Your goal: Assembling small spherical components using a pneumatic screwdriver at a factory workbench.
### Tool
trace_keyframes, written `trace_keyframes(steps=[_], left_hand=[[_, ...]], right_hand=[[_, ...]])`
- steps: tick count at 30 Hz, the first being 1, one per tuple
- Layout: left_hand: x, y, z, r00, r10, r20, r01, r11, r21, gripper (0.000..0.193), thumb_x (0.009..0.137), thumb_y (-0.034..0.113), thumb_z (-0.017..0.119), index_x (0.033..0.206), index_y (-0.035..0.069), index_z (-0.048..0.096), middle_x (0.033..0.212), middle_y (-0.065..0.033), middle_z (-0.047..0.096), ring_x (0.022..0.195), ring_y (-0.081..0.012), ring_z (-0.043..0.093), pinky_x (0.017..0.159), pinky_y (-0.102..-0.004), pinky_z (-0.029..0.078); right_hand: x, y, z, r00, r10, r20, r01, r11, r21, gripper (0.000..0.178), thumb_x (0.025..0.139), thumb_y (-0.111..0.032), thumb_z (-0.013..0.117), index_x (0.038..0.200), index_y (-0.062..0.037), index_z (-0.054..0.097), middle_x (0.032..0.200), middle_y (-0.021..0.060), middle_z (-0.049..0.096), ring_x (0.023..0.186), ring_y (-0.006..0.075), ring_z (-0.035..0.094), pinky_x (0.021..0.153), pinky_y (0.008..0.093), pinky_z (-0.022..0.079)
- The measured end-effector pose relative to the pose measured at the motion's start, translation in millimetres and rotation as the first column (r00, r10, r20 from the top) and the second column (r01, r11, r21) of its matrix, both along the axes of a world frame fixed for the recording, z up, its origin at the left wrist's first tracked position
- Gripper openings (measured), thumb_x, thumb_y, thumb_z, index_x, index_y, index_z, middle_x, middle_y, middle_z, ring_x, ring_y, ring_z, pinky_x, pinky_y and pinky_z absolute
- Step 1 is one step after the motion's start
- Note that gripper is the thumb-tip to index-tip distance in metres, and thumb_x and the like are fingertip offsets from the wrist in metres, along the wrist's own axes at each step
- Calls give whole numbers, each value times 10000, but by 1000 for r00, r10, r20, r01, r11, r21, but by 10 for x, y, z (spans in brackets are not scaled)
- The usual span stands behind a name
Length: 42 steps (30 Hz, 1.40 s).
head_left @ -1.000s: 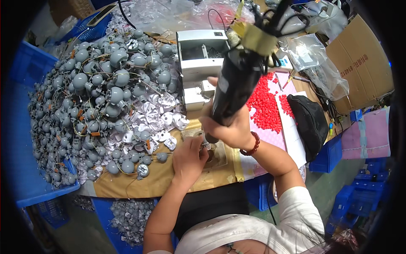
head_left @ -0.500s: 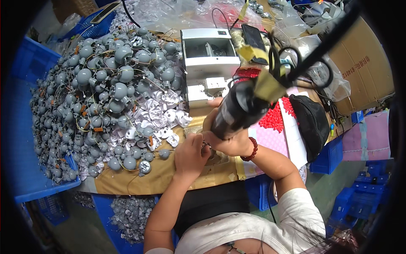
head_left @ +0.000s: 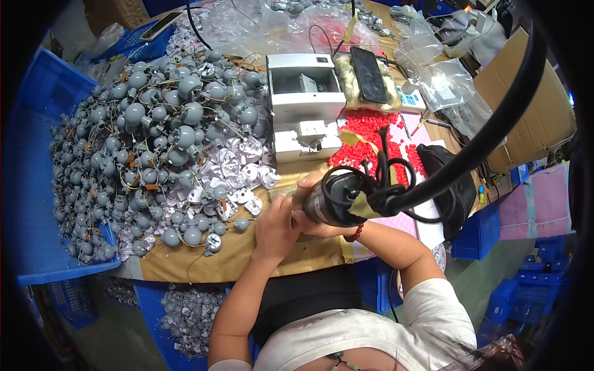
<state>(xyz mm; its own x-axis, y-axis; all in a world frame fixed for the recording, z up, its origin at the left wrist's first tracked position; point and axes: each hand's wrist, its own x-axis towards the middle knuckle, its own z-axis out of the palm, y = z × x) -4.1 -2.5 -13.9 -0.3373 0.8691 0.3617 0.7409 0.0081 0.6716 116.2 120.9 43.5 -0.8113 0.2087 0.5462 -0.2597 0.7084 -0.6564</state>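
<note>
My right hand (head_left: 322, 229) is wrapped round a black electric screwdriver (head_left: 334, 201), its cable end toward me and its tip hidden below the hands. Close against it, my left hand (head_left: 276, 227) has its fingers closed together over the brown-covered table edge. Whatever those left fingers pinch is hidden. Just beyond the hands stands a white machine (head_left: 305, 99) with an open tray at its far end. To the left lies a large heap of grey ball-shaped parts (head_left: 185, 137) with wires, and white plastic caps (head_left: 234, 166) lie beside it.
A thick black cable (head_left: 495, 136) arches from the screwdriver to the upper right. Small red pieces (head_left: 365, 123) cover a pink sheet, near a phone (head_left: 369, 74) and a black pouch (head_left: 455, 185). A blue bin (head_left: 46, 247) borders the heap; a cardboard box (head_left: 526, 99) stands right.
The screwdriver's cable end has swung down and toward me, uncovering the red pieces and the phone. My right hand has shifted slightly along with it. The left hand stays nearly in place.
</note>
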Motion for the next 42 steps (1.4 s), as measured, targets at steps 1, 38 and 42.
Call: trace_keyframes(steps=[1, 38, 42], left_hand=[[3, 3, -5, 1000, 1, -4, -1, 1000, 1, 395, 759, 178, 776, 1059, 79, 540, 961, -127, 568, 783, -407, 617, 631, -516, 488], [95, -83, -3, 998, 46, -52, -49, 998, -42, 359, 791, 102, 786, 1128, 82, 665, 1016, -88, 661, 876, -320, 663, 755, -422, 516], [91, -87, -9, 999, 45, -28, -46, 996, -72, 361, 788, 94, 786, 1128, 79, 666, 1021, -93, 659, 869, -328, 666, 757, -430, 526]], right_hand=[[0, -2, -17, 1000, -8, -2, 8, 1000, -13, 620, 830, -56, 756, 1343, -53, 408, 966, 25, 602, 836, 98, 574, 792, 306, 487], [-193, -61, -528, 921, -331, 203, 375, 618, -691, 154, 1066, -125, 532, 1009, 11, 573, 795, 69, 702, 741, 114, 680, 665, 259, 529], [-280, -64, -509, 925, -301, 233, 373, 597, -710, 161, 1085, -159, 499, 1036, -9, 522, 766, 83, 683, 702, 118, 683, 643, 244, 530]])
